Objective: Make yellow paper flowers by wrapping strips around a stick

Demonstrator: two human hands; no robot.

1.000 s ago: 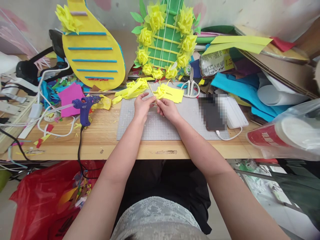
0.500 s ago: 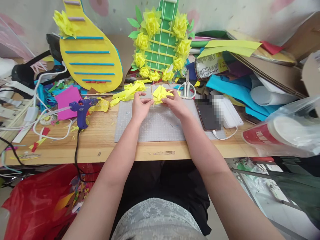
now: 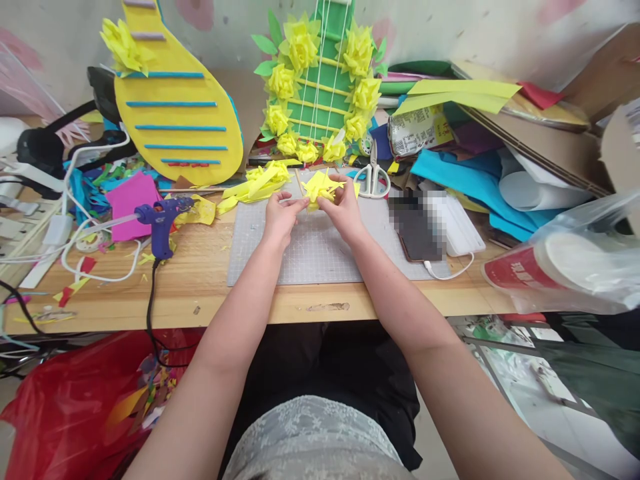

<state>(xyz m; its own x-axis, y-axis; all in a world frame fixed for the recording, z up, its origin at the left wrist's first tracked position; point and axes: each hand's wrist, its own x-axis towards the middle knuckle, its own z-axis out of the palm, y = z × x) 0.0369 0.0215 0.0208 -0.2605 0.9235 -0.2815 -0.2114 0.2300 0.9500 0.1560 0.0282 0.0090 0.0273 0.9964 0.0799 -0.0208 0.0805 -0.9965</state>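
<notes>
Over the grey cutting mat (image 3: pixel 325 257) my two hands meet at a yellow paper flower (image 3: pixel 320 187) with pointed petals. My right hand (image 3: pixel 345 210) grips the flower from its right side, fingers curled round the petals. Thumb and fingers of my left hand (image 3: pixel 281 217) pinch a thin wooden stick (image 3: pixel 299 179) at the flower's left edge; its lower part is hidden by my fingers. Behind my left hand lie folded yellow paper strips and petals (image 3: pixel 265 181). White-handled scissors (image 3: pixel 373 179) rest just beyond my right hand.
A blue glue gun (image 3: pixel 161 227) stands at left with its cord over the table edge. Yellow (image 3: pixel 180 133) and green (image 3: pixel 320 93) paper instruments lean at the back. At right are a phone (image 3: pixel 417 233), a power bank (image 3: pixel 463 227) and a bagged cup (image 3: pixel 530 267).
The flower has turned between my hands and tipped up, its petals now more bunched. The stick has tilted left. The whole view has shifted slightly.
</notes>
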